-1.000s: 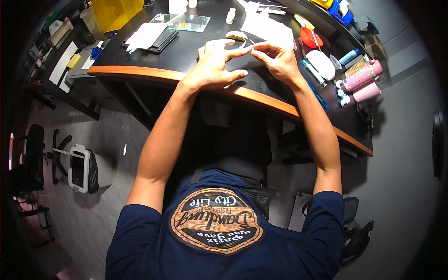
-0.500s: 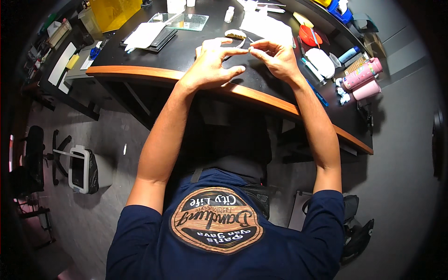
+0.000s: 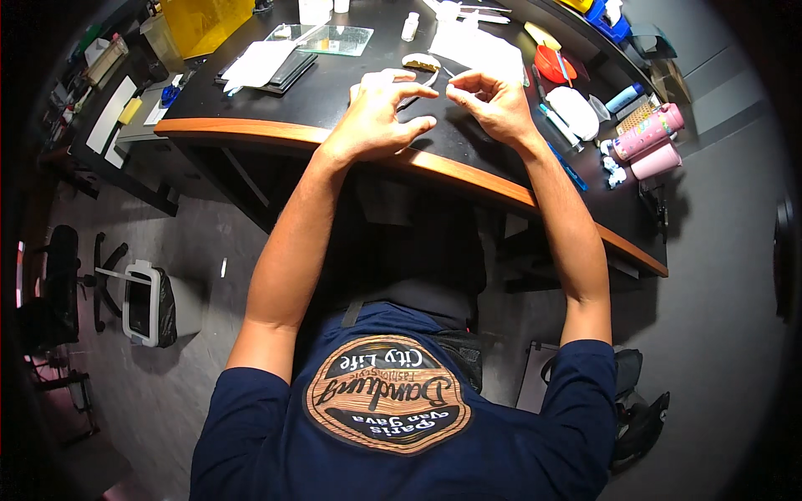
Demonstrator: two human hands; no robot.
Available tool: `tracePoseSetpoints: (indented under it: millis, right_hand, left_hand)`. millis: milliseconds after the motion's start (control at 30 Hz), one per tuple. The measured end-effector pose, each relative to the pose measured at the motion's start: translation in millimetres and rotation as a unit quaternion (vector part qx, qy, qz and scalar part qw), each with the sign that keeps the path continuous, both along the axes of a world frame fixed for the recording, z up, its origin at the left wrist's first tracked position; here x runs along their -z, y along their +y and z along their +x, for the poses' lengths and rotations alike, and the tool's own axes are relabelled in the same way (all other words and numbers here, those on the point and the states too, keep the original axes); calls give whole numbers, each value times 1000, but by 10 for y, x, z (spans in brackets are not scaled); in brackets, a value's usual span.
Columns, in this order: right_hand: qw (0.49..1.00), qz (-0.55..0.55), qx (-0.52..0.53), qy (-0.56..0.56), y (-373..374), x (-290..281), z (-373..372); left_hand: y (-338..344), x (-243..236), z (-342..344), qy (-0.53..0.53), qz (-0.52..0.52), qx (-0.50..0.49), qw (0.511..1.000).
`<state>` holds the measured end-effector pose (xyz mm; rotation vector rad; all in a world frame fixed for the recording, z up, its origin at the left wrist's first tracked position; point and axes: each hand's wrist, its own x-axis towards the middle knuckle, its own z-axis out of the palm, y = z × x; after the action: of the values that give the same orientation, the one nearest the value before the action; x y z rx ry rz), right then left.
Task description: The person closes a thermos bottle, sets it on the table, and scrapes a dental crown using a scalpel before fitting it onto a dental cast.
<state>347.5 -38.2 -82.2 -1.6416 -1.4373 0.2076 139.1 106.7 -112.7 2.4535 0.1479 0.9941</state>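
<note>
Above the near edge of the black table point(image 3: 276, 104), my left hand point(image 3: 380, 113) has its thumb and forefinger stretched apart, with nothing visible between them. My right hand point(image 3: 497, 104) is beside it, thumb and forefinger pinched together. Whatever sits in that pinch is too small to make out. A narrow gap separates the two hands. Just beyond them lies a small rounded white and golden-brown object point(image 3: 421, 62). A thin curved strip runs from near it toward my left fingers, partly hidden by them. White paper sheets point(image 3: 489, 52) lie beyond my right hand.
A glass plate point(image 3: 347, 40) and a black flat stack with white paper point(image 3: 263, 63) lie left. A small white bottle point(image 3: 410, 26) stands at the back. On the right are a red bowl point(image 3: 551, 63), a white case point(image 3: 573, 113) and a pink bottle point(image 3: 647, 134). Wooden edging point(image 3: 242, 127) borders the table.
My left forefinger has drawn back to the left, away from the right fingertips it met before. The right hand stays nearly in place, still pinched.
</note>
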Motion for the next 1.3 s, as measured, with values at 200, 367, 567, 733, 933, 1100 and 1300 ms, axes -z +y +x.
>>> tracePoseSetpoints:
  millis: [200, 367, 567, 733, 933, 1100, 1300]
  right_hand:
    - [994, 37, 82, -54, 30, 10, 36]
    - [990, 34, 121, -58, 44, 3, 189]
    - [982, 31, 142, -117, 161, -149, 494]
    - [981, 51, 156, -101, 293, -197, 324]
    - [981, 104, 111, -119, 154, -146, 224]
    - [989, 102, 87, 58, 93, -117, 175]
    - [988, 104, 92, 62, 94, -95, 92]
  left_hand:
    - [58, -69, -119, -74, -132, -8, 989]
    - [222, -101, -39, -14, -350, 34, 936]
    - [523, -369, 187, 27, -63, 26, 997]
    - [1028, -616, 817, 27, 32, 72, 997]
    - [909, -465, 1180, -138, 112, 44, 983]
    - [765, -510, 972, -98, 88, 127, 983]
    - [736, -506, 897, -44, 53, 158, 985]
